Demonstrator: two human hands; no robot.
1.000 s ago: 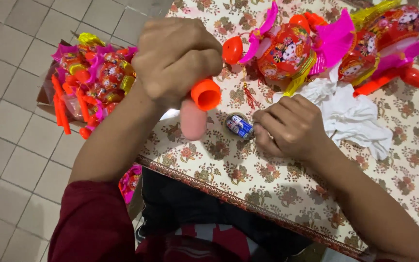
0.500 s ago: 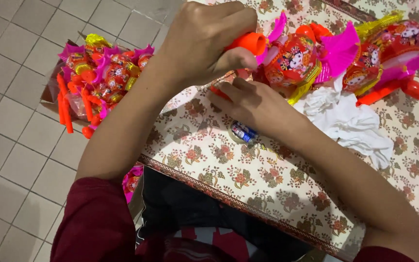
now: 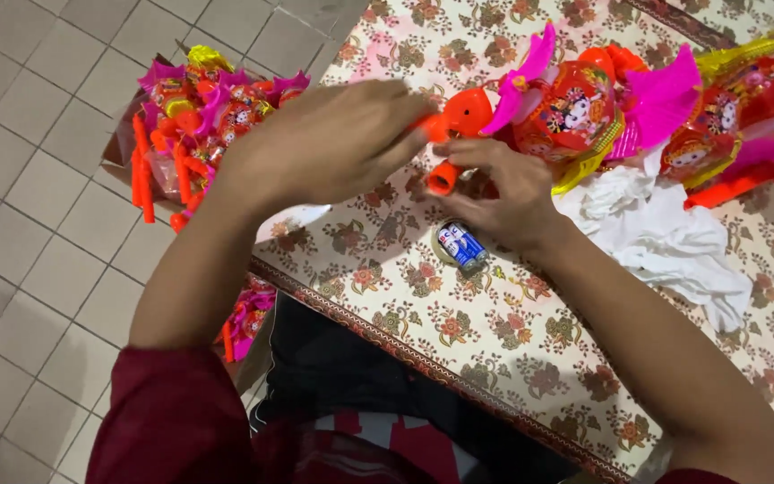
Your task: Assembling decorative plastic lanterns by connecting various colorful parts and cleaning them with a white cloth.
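Two hands meet over one orange plastic toy handle (image 3: 455, 116) at the far side of the table (image 3: 494, 358). The left hand (image 3: 333, 143) comes in from the left with its back turned up and pinches the top end of the handle in its fingertips. The right hand (image 3: 503, 193) sits just below it, curled, with its fingers on the open round bottom end of the handle.

The handle looks like thin, hollow plastic, so it is likely light and stiff, and a bit smooth. It could crack if squeezed hard. The straight orange tube is the best place to grip. The pink paper wings (image 3: 530, 63) right next to the fingers look soft and would tear or bend, so they are a poor place to hold.

Both arms are bent and stretch away from the body. The left forearm is lifted off the table, and the right wrist lies low near it.

Just under the right hand, a small pack of blue and white batteries (image 3: 461, 245) sits on the cloth. To the right of that hand lies a white crumpled bag (image 3: 674, 242). Far past the left hand, a box of the same bright toys (image 3: 194, 116) sits on the tiled floor (image 3: 20, 224).
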